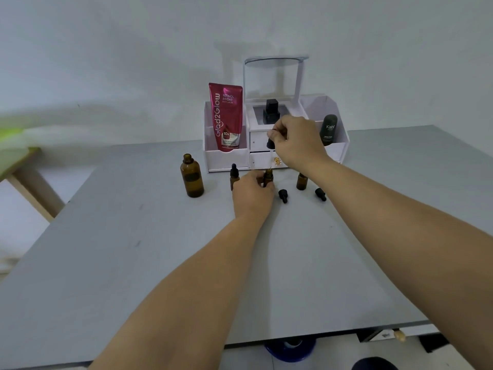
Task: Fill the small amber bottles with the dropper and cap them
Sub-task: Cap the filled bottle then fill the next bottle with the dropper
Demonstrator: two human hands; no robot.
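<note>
My left hand grips a small open amber bottle standing on the grey table. My right hand holds a black-bulbed dropper upright above that bottle, its glass tip at the bottle's mouth. A capped small amber bottle stands just left of my left hand. Another small amber bottle stands open to the right, partly behind my right wrist. Two loose black dropper caps lie on the table. A large open amber bottle stands at the left.
A white cosmetics organiser with drawers stands at the back against the wall. It holds a red tube, a black bottle and a dark Kahf container. A wooden stool edge shows at the left.
</note>
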